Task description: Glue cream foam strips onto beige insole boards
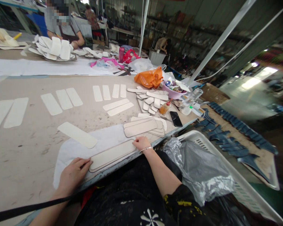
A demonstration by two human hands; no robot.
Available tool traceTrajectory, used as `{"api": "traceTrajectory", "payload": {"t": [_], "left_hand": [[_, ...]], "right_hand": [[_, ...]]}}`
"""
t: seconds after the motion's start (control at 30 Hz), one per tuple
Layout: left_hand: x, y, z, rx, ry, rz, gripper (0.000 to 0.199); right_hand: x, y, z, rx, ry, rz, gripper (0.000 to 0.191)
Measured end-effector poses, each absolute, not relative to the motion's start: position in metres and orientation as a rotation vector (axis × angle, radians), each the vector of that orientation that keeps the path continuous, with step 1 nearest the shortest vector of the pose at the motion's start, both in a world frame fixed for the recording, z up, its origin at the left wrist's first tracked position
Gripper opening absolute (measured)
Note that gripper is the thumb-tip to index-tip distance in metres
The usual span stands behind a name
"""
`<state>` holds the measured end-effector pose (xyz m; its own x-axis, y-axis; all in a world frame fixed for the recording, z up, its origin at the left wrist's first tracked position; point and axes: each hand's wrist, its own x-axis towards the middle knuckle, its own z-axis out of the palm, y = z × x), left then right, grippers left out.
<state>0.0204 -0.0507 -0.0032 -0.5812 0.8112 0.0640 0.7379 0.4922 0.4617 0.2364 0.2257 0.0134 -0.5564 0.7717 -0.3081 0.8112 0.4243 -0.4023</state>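
"Where's the piece being handled?"

"The long cream strip (pixel 113 153) lies along the near edge of the tabletop (pixel 37 163), over another of similar outline. The left hand (pixel 74 173) pinches one end between thumb and fingers; the right hand (pixel 141 143) has its fingertips closed on the other."

"What crowds it?"

"Just past the right hand, a stack of dark-edged panels (pixel 140 128) sits by the near edge, so that side is tight. Towards the tabletop's right corner come a black smartphone (pixel 176 119), a red-tipped bottle of amber liquid (pixel 164 108) and a heap of smaller pieces (pixel 149 101), then an orange plastic bag (pixel 147 78) and a crammed lilac basin (pixel 175 93)."

"On the other side?"

"A loose strip (pixel 76 135) slants there, one end on a white sheet (pixel 108 133). Below the tabletop's near edge stands a slotted white crate (pixel 200 136)."

"Textures?"

"The held strip looks smooth and matte, round-cornered, thinly bordered in dark; its material I can't tell. The white sheet is thin, with a curved outline. The tabletop is scuffed and spotted. Crinkled, shiny grey plastic (pixel 195 166) covers part of the crate."
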Motion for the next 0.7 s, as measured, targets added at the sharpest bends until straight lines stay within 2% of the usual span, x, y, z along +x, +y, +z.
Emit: {"api": "traceTrajectory", "payload": {"t": [0.53,0.7], "left_hand": [[0.031,-0.057,-0.012,1.407,2.709,0.833,0.041],[0.031,-0.060,-0.016,1.560,2.633,0.881,0.032]], "right_hand": [[0.234,0.221,0.022,1.424,2.595,-0.739,0.020],[0.234,0.218,0.023,1.422,2.589,-0.718,0.021]]}}
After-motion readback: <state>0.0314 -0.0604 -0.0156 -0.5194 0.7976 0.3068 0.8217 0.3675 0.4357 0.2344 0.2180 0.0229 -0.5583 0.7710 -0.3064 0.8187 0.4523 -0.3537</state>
